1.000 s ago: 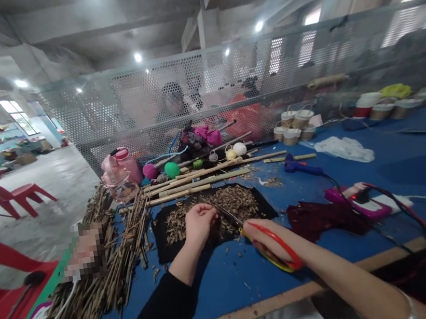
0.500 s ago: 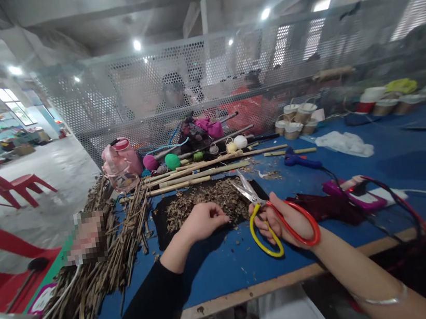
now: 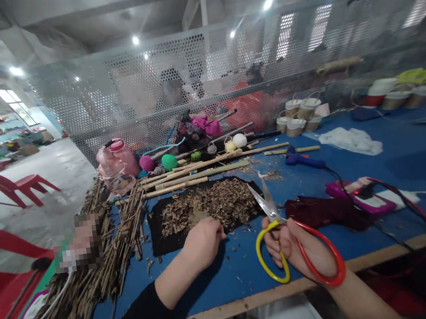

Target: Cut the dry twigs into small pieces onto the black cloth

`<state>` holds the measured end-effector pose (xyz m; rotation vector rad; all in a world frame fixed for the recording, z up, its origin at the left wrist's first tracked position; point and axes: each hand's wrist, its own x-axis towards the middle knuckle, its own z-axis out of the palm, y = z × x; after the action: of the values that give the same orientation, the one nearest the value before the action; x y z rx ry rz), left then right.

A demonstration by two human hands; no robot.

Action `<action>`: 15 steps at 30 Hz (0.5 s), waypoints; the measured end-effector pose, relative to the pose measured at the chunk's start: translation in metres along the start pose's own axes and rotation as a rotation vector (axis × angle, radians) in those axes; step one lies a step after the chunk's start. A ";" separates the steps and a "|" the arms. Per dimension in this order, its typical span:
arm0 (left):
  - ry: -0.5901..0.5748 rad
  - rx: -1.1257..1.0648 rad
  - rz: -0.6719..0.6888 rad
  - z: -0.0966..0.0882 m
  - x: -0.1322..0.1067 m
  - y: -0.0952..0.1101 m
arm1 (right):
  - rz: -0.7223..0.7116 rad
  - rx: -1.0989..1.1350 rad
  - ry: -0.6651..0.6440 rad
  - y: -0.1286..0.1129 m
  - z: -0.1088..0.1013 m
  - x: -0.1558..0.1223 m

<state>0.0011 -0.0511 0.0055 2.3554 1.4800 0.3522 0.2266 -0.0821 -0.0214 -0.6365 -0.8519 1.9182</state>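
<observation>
My right hand (image 3: 296,249) holds a pair of scissors (image 3: 271,211) with one yellow and one red handle. The blades are partly apart and point away, up and to the left. My left hand (image 3: 204,242) is low over the blue tabletop with its fingers curled in and the fingertips together; whether anything small is between them is hidden. Just beyond it, a heap of brown dry plant bits (image 3: 228,199) is spread on a black cloth (image 3: 162,245). A few loose crumbs lie on the table between my hands.
Bundled dry stalks (image 3: 90,270) cover the table's left side. Behind the heap lie bamboo sticks (image 3: 218,169), yarn balls (image 3: 169,161) and a pink jug (image 3: 117,167). To the right are a blue glue gun (image 3: 303,159), dark red cloth (image 3: 322,212) and a power strip (image 3: 375,201).
My left hand has drawn back from the heap toward the table's front edge. My right hand has moved down and rightward with the scissors, their blades still apart.
</observation>
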 end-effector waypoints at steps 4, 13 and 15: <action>-0.129 -0.054 0.169 -0.008 0.004 0.007 | -0.035 -0.015 0.007 0.001 0.001 -0.003; -0.200 -0.093 0.197 0.001 0.004 0.008 | -0.116 -0.071 -0.017 0.005 0.000 -0.006; -0.097 -0.184 0.140 -0.001 0.008 0.003 | -0.095 -0.073 -0.021 0.005 0.001 -0.005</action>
<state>0.0068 -0.0451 0.0085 2.2997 1.1896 0.3858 0.2259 -0.0888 -0.0238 -0.6092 -0.9523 1.8178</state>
